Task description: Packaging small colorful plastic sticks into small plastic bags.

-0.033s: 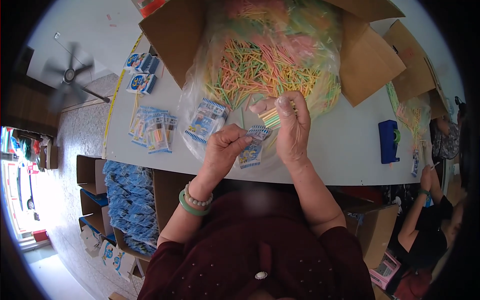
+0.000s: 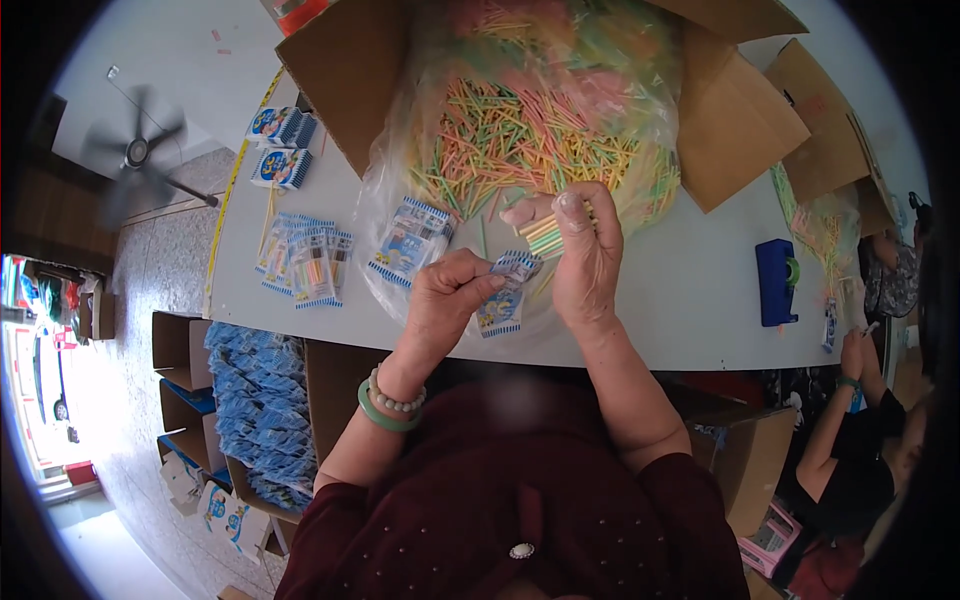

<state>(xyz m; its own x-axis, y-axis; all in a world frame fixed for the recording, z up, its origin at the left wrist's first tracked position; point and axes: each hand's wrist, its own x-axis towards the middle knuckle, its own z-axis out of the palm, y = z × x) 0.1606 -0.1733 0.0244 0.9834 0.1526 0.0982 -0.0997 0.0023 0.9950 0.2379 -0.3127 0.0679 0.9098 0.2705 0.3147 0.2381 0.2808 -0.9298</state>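
My left hand (image 2: 450, 295) pinches a small clear packet (image 2: 516, 265) with blue-and-white striped edges, thumb against the fingers. Close beside it, my right hand (image 2: 583, 255) closes round a bunch of thin pastel sticks (image 2: 541, 236), yellow, green and pale. The sticks' lower ends are at the packet's top; whether any are inside it I cannot tell. Just below lies another printed packet (image 2: 501, 314). Beyond my hands, a clear plastic bag (image 2: 385, 190) spreads open with a heap of loose pink, green and yellow sticks (image 2: 520, 130). More flat packets (image 2: 412, 240) lie left of my hands.
Filled packets (image 2: 315, 262) and two bundles of packets (image 2: 281, 167) are at the table's left. A blue tape dispenser (image 2: 775, 283) stands right. Cardboard flaps (image 2: 740, 125) surround the bag. Below left, a carton holds many blue packets (image 2: 258, 410). Another person's arm (image 2: 835, 425) is at far right.
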